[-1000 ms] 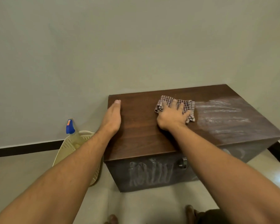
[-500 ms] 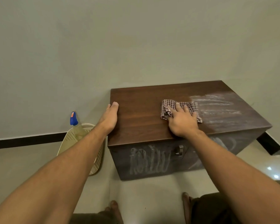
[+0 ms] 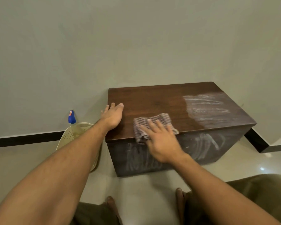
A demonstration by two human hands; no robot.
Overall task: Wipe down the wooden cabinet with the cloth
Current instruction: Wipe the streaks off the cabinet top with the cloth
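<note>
A low dark wooden cabinet [image 3: 162, 101] stands against the wall. White dusty streaks cover the right part of its top and its front face. A checked cloth [image 3: 154, 121] lies at the front edge of the top, one end hanging over the edge. My right hand [image 3: 159, 140] presses flat on the cloth with straight fingers, the palm past the front edge. My left hand [image 3: 112, 116] rests flat on the top's left edge, fingers straight.
A cream perforated basket [image 3: 78, 135] stands on the floor left of the cabinet, with a blue-capped spray bottle [image 3: 71, 118] in it. A dark skirting board [image 3: 23, 140] runs along the wall. My feet [image 3: 111, 203] are on the tiled floor in front.
My right hand has dragged the cloth from the back middle of the top toward the front edge and a little left. The left hand slid slightly outward along the left edge.
</note>
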